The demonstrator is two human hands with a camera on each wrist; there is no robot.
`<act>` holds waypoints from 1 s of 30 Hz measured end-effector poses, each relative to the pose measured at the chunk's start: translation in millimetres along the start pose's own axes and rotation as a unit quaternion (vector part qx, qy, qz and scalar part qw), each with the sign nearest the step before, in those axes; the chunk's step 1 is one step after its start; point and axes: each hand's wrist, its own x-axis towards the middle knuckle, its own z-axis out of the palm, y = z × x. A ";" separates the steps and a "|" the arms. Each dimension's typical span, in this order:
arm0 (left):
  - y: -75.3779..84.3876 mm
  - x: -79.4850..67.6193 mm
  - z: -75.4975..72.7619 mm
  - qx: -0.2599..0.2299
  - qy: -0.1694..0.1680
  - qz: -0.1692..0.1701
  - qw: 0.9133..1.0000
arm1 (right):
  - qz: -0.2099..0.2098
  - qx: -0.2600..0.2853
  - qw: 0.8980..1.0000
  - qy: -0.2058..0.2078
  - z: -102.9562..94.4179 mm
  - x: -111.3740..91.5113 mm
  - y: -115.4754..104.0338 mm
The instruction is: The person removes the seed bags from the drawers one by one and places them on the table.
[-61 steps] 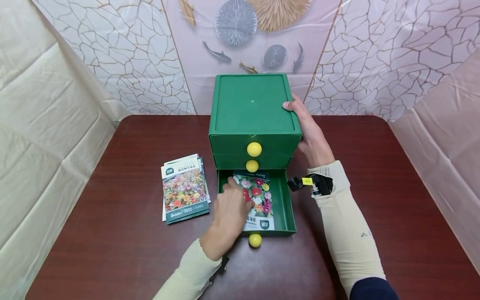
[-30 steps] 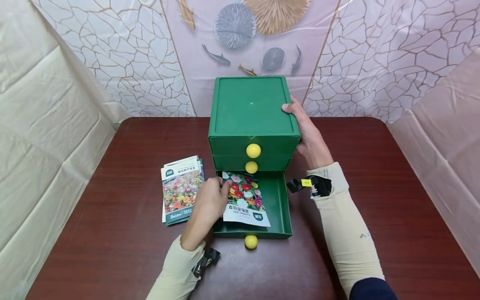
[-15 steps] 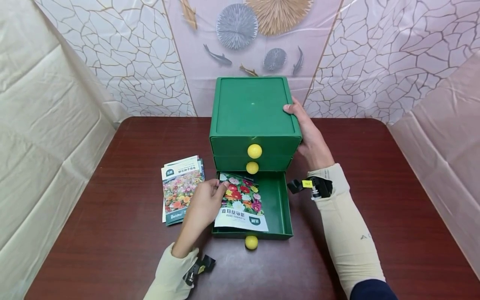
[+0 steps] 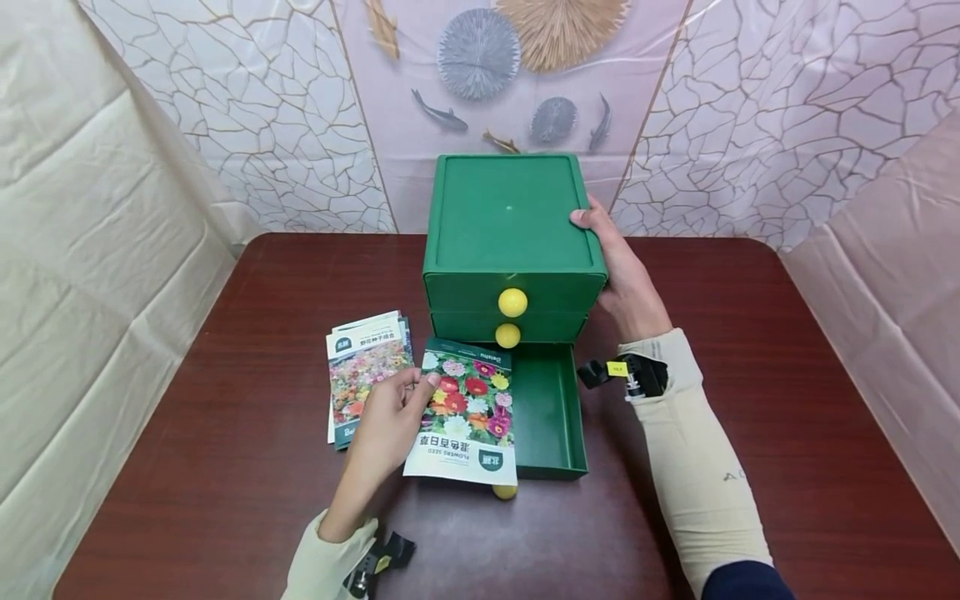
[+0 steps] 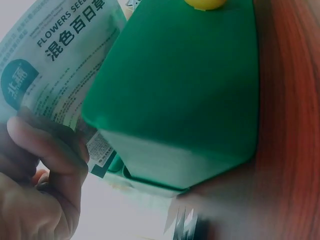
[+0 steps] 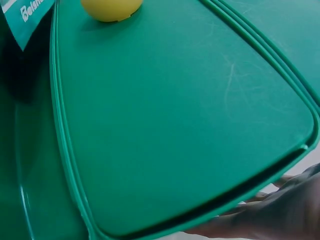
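Note:
My left hand (image 4: 388, 421) pinches the left edge of a flower seed packet (image 4: 468, 408), thumb on top. The packet shows colourful blooms, its print upside down in the head view, and it covers the left part of the pulled-out bottom drawer (image 4: 551, 417). In the left wrist view the seed packet (image 5: 60, 55) hangs beside the drawer's green front (image 5: 180, 75). My right hand (image 4: 626, 275) grips the right side of the green drawer cabinet (image 4: 513, 217), its thumb on the top edge; the other fingers are mostly hidden behind the side.
A stack of seed packets (image 4: 363, 362) lies on the brown table (image 4: 247, 375), left of the cabinet and partly behind my left hand. Yellow round knobs (image 4: 512, 302) stick out from the drawer fronts. A patterned cloth backdrop (image 4: 285, 117) stands behind the table.
My left hand took hold of the packet lying in the bottom drawer, then lifted it and drew it left and towards me, over the drawer's front. My right hand stays on the cabinet.

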 end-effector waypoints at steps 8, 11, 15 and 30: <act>-3.7 -6.2 -11.9 -0.024 0.015 0.006 1.000 | 0.002 -0.009 1.000 0.001 -0.8 1.6 -1.2; -5.1 -7.9 -17.3 -0.031 0.019 0.000 0.999 | 0.001 -0.012 1.000 0.000 -0.2 2.3 -1.5; -8.5 -10.3 -25.6 -0.032 0.025 -0.015 0.999 | 0.006 -0.016 1.000 0.004 -0.5 0.8 -0.6; -24.7 -14.6 -70.8 -0.036 0.072 -0.042 0.996 | 0.009 -0.022 1.000 0.006 -0.1 0.0 0.0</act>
